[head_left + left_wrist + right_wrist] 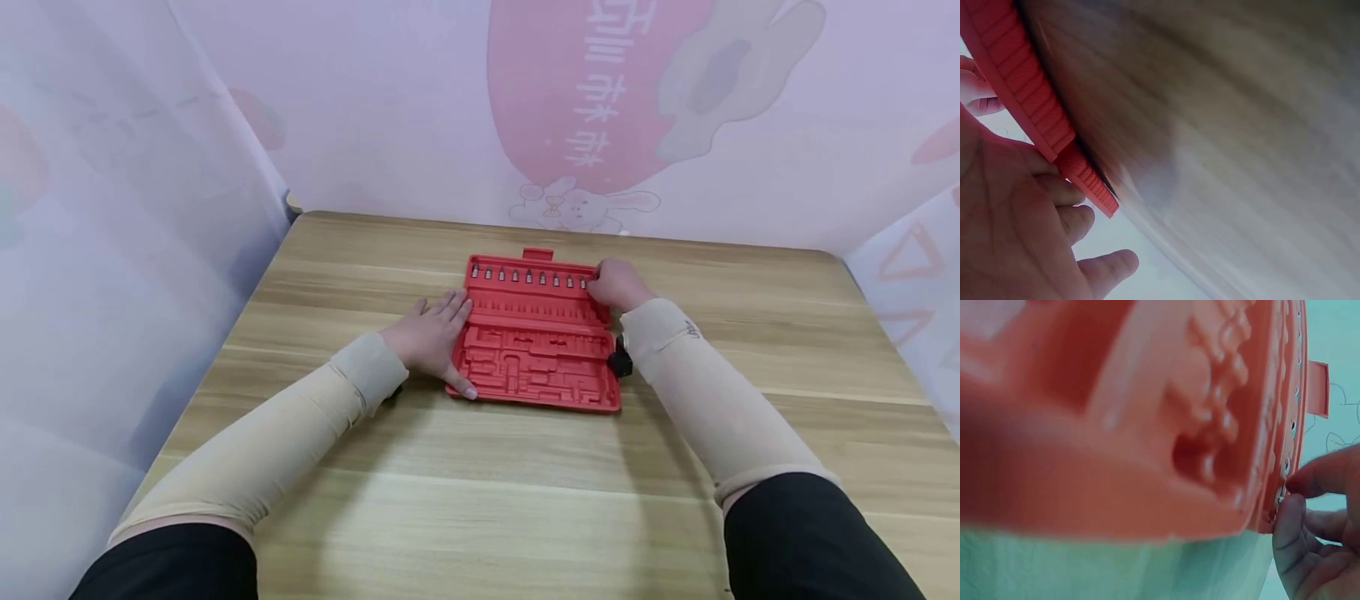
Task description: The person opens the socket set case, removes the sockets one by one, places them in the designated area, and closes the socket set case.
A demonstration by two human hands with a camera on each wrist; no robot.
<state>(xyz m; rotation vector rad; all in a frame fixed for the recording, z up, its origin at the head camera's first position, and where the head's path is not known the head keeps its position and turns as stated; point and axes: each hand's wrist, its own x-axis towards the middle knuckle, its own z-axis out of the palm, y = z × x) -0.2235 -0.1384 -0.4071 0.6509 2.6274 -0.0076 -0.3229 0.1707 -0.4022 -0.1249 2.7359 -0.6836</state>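
An unfolded red plastic tool case (536, 406) lies flat on the table, its moulded tray half nearer me and its lid half behind. Small metal bits (528, 277) stand in a row along the lid's far part. My left hand (427, 337) rests against the case's left side with fingers spread, the thumb at the front corner; the left wrist view shows its palm beside the case's ribbed edge (1029, 87). At the right end of the row, my right hand (621, 286) pinches a small metal bit (1282, 491) between thumb and forefinger, mostly hidden by the fingertips.
The wooden table (495, 500) extends around the case, with its back edge close behind. A printed curtain (390, 108) hangs at the back and both sides. The case's latch tab (537, 253) sticks out at the far edge. A black wrist camera (620, 360) sits by the case's right side.
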